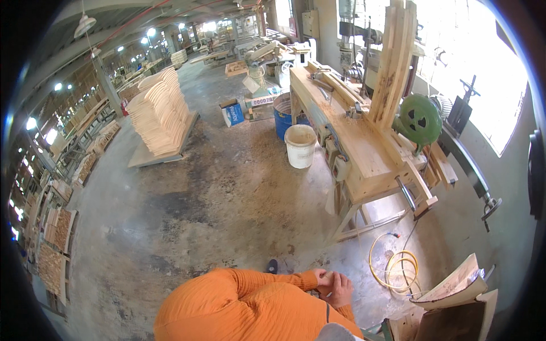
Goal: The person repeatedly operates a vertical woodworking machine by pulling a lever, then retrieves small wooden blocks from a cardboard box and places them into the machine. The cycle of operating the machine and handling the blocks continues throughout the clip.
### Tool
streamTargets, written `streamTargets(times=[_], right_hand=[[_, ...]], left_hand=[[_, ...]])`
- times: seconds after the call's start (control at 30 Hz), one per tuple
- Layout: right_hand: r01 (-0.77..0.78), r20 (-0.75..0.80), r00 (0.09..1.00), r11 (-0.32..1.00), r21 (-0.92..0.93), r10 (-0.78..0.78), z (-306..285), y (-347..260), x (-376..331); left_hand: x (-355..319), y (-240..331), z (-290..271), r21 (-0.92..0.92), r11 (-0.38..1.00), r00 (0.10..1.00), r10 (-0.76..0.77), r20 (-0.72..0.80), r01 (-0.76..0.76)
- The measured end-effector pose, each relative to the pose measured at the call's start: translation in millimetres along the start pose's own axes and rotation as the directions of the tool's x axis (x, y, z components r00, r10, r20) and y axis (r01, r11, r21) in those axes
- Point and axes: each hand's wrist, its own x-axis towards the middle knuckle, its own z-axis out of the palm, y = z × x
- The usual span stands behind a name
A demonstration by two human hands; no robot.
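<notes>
My left hand and my right hand are together in front of my orange-sleeved body, at the bottom of the view. The fingers of both are bent and pressed close, the right hand's curled over the left's. Whatever may be between them is hidden and too small to name. To their right, a coiled yellow hose lies on the concrete floor. Beyond the hands stands a long wooden workbench, away from both.
A white bucket and a blue drum stand beside the bench. Curved wooden pieces are stacked on a pallet at the left. A green round machine housing is behind the bench. An open cardboard box sits at lower right.
</notes>
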Motion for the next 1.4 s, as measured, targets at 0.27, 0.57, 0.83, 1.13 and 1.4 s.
streamTargets(times=[0.27, 0.57, 0.83, 1.13, 1.4], right_hand=[[0.160, 0.070, 0.985, 0.987, -0.016, -0.159, 38, -37, 69], [0.304, 0.239, 0.924, 0.953, 0.010, -0.298, 101, -126, 207], [0.400, 0.300, 0.874, 0.917, 0.006, -0.383, 151, -226, 306], [0.534, 0.285, 0.748, 0.798, 0.279, -0.600, 151, -275, 358], [0.563, 0.400, 0.671, 0.780, 0.273, -0.624, 171, -301, 372]], left_hand=[[14, -7, -78, -0.058, 0.997, 0.999, 0.046, -0.027, -0.048], [10, 10, -242, -0.222, 0.974, 0.984, 0.003, -0.180, -0.044], [-17, 28, -362, -0.070, 0.988, 0.884, 0.090, -0.458, -0.137], [-67, 50, -423, -0.959, 0.278, 0.997, -0.064, 0.038, 0.054], [-64, 37, -453, -0.956, 0.293, 0.974, -0.224, -0.041, 0.027]])
